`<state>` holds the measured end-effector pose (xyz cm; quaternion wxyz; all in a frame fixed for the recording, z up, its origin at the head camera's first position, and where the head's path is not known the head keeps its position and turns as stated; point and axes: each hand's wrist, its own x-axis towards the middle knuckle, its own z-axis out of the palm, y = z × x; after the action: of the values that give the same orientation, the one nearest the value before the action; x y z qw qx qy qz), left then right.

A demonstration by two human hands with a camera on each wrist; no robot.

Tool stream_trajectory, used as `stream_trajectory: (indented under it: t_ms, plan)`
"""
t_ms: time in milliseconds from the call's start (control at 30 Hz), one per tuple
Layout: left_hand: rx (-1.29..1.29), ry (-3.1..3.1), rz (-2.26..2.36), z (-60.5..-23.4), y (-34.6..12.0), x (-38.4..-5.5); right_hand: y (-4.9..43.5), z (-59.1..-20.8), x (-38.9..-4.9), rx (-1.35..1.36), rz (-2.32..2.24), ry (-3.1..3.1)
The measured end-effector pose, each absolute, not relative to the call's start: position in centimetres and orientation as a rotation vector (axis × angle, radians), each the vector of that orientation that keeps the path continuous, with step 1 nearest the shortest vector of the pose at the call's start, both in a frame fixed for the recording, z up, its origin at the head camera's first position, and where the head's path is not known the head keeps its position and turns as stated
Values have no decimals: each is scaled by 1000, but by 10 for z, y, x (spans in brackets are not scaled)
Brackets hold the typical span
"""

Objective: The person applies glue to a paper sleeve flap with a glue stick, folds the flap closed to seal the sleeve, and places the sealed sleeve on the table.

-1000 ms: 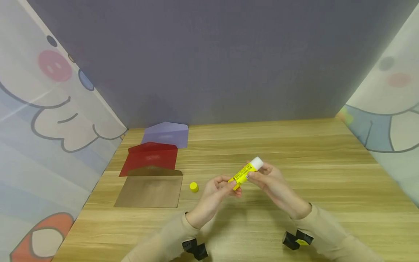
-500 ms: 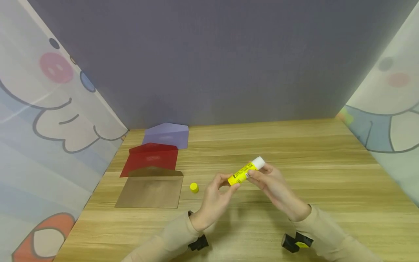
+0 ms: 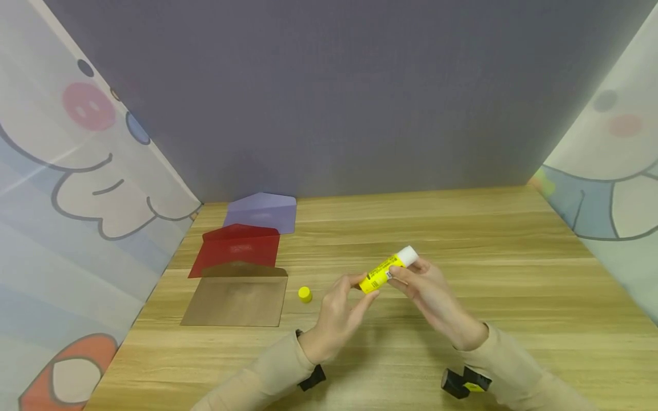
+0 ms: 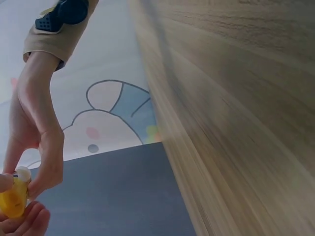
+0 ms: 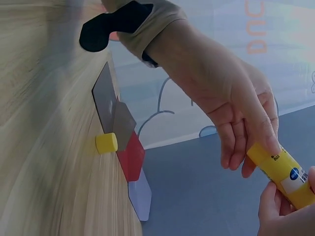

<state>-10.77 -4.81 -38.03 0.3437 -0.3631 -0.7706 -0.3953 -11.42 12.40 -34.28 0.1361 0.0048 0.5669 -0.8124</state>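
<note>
A glue stick, yellow with a white top end, is held tilted above the table between both hands. The left hand pinches its lower yellow end with thumb and fingers. Higher up the barrel, below the white end, the right hand grips it with the thumb on the near side. Printed label text shows on the glue stick in the right wrist view. Its yellow cap stands on the table to the left of the left hand.
At the left of the wooden table lie a brown envelope, a red envelope and a purple envelope, flaps raised toward the back. A grey panel borders the back, with patterned curtains at both sides.
The left thumb and fingers have shifted from around the glue stick's lower barrel to its bottom end. The glue stick has moved slightly right. The right hand keeps its grip.
</note>
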Motion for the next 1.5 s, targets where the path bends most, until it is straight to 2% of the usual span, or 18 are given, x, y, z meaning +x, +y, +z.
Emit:
stream_trajectory:
  t_ms: [500,933,1033,1267,1400,1500]
  plan:
    - [-955,-2259,-1130,-378,-57,-102,135,-345,-114,-63,-2357,1737]
    - [-981,-2262,-1009,-377,-91,-106,154,-347,-115,-50,-2292,1851]
    - [-945,-2292,-962,-376,-104,-108,164,-362,-122,-69,-2258,1911]
    - [-826,-2417,-778,-368,-135,-114,203,-445,-162,-107,-2219,2134]
    - [-762,-2478,-720,-366,-155,-121,216,-466,-173,-53,-2147,2240]
    - [-711,-2500,-697,-367,-172,-126,220,-466,-173,6,-2098,2296]
